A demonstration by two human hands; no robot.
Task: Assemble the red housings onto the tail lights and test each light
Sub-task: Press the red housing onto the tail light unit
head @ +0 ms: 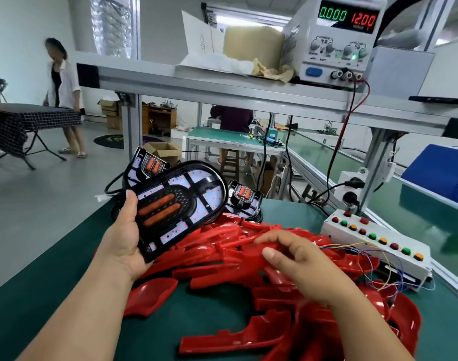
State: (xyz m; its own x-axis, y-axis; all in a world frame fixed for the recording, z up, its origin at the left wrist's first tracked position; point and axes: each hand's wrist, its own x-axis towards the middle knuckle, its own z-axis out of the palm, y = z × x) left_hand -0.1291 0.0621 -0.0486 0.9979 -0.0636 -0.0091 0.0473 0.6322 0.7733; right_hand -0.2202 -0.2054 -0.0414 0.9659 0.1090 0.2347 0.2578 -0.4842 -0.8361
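Tail light (181,207): oval black plastic body, glossy rim, white LED panels dotted with small red points, two orange bar lenses in a mesh-textured centre. It is held tilted in the air just above the far-left edge of the housing pile (248,295). The left hand (123,238) grips it by its lower-left edge, thumb on the front rim, palm underneath.

The right hand (298,259) is on top of the pile, fingers curled over and thumb pressed against one long curved red housing (246,259), so it is gripping that. The housings are glossy translucent red plastic, curved shells and arcs, heaped loosely.

Two more tail lights (244,196) stand just behind the pile, black with orange lenses in chrome-look mesh.

Button box (373,246): white, with a row of round red, green and yellow buttons, touching the pile's right side. Thin coloured wires (366,248) loop from it over the pile.

The pile lies on a green mat (53,256).

Power supply (337,40): on the aluminium shelf well above and behind the pile, display reading 0.000 and 12.00, with a red lead (337,142) hanging down.
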